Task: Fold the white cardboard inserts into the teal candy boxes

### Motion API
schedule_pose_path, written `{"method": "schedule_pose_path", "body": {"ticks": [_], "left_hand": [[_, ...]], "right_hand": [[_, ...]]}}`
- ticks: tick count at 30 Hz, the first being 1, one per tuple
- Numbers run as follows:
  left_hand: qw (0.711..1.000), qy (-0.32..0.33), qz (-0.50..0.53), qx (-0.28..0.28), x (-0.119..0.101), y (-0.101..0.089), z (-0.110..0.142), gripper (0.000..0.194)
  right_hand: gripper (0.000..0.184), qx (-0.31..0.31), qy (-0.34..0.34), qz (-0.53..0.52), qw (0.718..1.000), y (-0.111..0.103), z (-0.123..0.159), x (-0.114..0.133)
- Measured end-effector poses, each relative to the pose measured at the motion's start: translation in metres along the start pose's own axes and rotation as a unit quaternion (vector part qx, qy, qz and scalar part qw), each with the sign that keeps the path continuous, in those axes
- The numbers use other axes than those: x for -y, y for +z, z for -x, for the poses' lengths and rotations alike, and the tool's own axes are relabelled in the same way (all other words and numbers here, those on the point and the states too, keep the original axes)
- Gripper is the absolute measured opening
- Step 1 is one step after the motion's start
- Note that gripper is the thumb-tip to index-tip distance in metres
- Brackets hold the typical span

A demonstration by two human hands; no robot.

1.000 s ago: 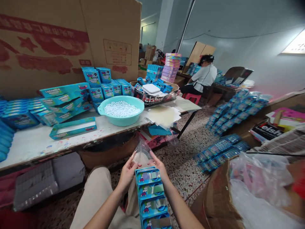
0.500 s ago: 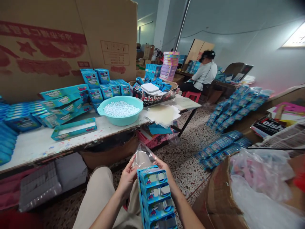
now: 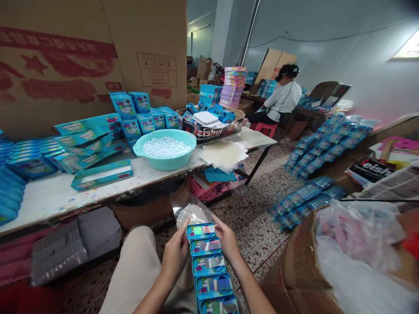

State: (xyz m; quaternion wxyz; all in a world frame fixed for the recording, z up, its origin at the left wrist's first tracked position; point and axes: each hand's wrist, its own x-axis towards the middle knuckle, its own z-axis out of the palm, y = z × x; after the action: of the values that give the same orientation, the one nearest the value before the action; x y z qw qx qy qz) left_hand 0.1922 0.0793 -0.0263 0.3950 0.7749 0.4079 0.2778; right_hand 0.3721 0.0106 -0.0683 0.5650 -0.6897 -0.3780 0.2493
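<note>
While your left hand (image 3: 176, 253) and right hand (image 3: 227, 240) grip the top of the blue packet strip (image 3: 209, 266) at bottom center, it hangs straighter than before, and the clear bag (image 3: 191, 213) sits lower behind it.

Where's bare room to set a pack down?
Bare white tabletop left of the teal tray, along the front edge. Terrazzo floor right of the right hand, before the floor stacks of blue packs. Crowded: the table's back, full of blue boxes.
</note>
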Motion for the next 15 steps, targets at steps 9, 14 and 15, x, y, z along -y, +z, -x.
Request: {"method": "schedule_pose_path", "body": {"ticks": [9,14,15], "left_hand": [[0.970,0.058,-0.233,-0.022,0.022,0.001,-0.007,0.025],[0.947,0.115,-0.282,-0.102,0.006,-0.010,-0.030,0.030],[0.944,0.143,-0.282,-0.097,0.002,-0.014,-0.035,0.029]], "right_hand": [[0.029,-0.035,-0.071,0.126,0.989,-0.003,0.017,0.007],[0.032,-0.119,-0.004,0.181,0.976,0.000,0.010,0.002],[0.035,-0.137,-0.010,0.194,0.971,0.000,0.006,0.003]]}}
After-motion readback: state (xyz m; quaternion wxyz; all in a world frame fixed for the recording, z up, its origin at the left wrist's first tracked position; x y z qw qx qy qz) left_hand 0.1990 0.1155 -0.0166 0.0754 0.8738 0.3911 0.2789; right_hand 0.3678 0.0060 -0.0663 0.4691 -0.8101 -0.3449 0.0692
